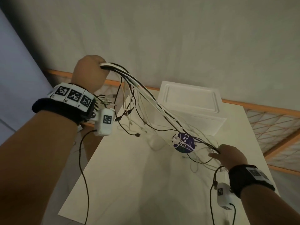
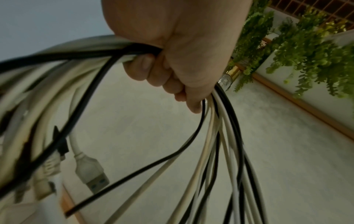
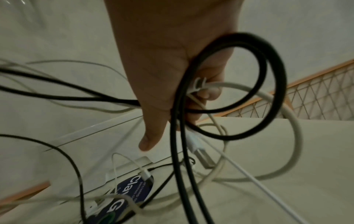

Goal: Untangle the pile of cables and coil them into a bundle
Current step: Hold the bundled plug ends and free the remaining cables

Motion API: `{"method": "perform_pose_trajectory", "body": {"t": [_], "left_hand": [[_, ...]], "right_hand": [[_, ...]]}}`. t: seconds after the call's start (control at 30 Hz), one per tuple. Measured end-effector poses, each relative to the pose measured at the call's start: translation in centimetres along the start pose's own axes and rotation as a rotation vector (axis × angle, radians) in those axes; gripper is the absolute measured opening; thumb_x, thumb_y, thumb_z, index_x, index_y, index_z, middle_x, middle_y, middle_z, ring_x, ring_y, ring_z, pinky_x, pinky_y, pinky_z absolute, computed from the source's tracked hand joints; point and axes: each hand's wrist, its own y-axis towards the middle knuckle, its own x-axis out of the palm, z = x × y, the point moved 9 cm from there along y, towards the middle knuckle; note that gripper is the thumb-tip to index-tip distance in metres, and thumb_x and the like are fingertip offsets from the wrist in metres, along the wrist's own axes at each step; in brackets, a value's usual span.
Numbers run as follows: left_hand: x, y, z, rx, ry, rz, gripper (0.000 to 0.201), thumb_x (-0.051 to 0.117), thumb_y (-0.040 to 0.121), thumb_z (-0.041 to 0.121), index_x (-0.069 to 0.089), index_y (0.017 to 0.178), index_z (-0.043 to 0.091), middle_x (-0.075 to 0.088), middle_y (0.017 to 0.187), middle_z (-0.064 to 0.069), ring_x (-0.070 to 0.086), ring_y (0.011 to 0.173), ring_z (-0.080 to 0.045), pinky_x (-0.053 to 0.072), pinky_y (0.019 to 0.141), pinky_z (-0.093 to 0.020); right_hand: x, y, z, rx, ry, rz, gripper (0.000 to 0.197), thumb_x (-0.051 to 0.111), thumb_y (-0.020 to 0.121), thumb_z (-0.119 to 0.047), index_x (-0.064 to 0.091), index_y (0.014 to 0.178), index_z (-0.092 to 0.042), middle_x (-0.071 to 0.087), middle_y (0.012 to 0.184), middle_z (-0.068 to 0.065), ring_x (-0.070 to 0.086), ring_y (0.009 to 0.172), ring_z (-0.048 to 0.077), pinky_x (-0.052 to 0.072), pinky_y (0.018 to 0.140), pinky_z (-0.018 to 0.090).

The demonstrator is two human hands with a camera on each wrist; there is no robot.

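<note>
My left hand (image 1: 90, 70) is raised high at the left and grips a thick bunch of black and white cables (image 1: 146, 98) in a fist (image 2: 172, 60). The strands sag from it down to the right across the white table (image 1: 129, 176). Loose plug ends, one a white USB plug (image 2: 91, 174), dangle below the fist. My right hand (image 1: 227, 155) is low at the right, its fingers curled round black cable loops (image 3: 239, 84) and a white cable (image 3: 277, 106), thumb (image 3: 151, 136) extended. More tangled cable lies on the table under it.
A white box with a lid (image 1: 191, 104) stands at the table's far side. A round dark blue sticker (image 1: 185, 143) lies beneath the cables. An orange-framed lattice rail (image 1: 267, 120) runs behind the table. Green hanging plants (image 2: 306, 53) show in the left wrist view.
</note>
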Motion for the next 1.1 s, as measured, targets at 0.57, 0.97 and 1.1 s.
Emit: {"method": "perform_pose_trajectory", "body": {"t": [0.57, 0.97, 1.1], "left_hand": [[-0.9, 0.7, -2.5, -0.002, 0.062, 0.058, 0.016, 0.054, 0.087, 0.014, 0.066, 0.084, 0.002, 0.063, 0.081, -0.025, 0.060, 0.079, -0.041, 0.045, 0.066, -0.041], [4.2, -1.9, 3.1, 0.161, 0.107, -0.200, 0.012, 0.060, 0.086, 0.015, 0.065, 0.080, 0.007, 0.057, 0.074, -0.008, 0.053, 0.073, -0.027, 0.036, 0.064, -0.031], [6.9, -3.9, 5.8, 0.256, 0.078, -0.369, 0.011, 0.061, 0.084, 0.016, 0.068, 0.092, 0.013, 0.065, 0.092, -0.003, 0.057, 0.085, -0.020, 0.037, 0.070, -0.029]], "right_hand": [[3.6, -3.2, -7.2, -0.085, 0.520, -0.273, 0.028, 0.063, 0.089, -0.027, 0.066, 0.080, 0.000, 0.067, 0.063, 0.004, 0.060, 0.055, 0.013, 0.048, 0.059, 0.021], [-8.6, -5.6, -18.9, -0.569, 0.539, 0.028, 0.026, 0.045, 0.098, -0.033, 0.065, 0.100, -0.016, 0.058, 0.077, -0.011, 0.054, 0.078, 0.012, 0.037, 0.071, 0.026], [-12.2, -6.8, -21.1, -0.684, 0.534, 0.174, 0.031, 0.044, 0.098, -0.035, 0.067, 0.106, -0.016, 0.062, 0.085, -0.007, 0.054, 0.080, 0.011, 0.036, 0.066, 0.017]]}}
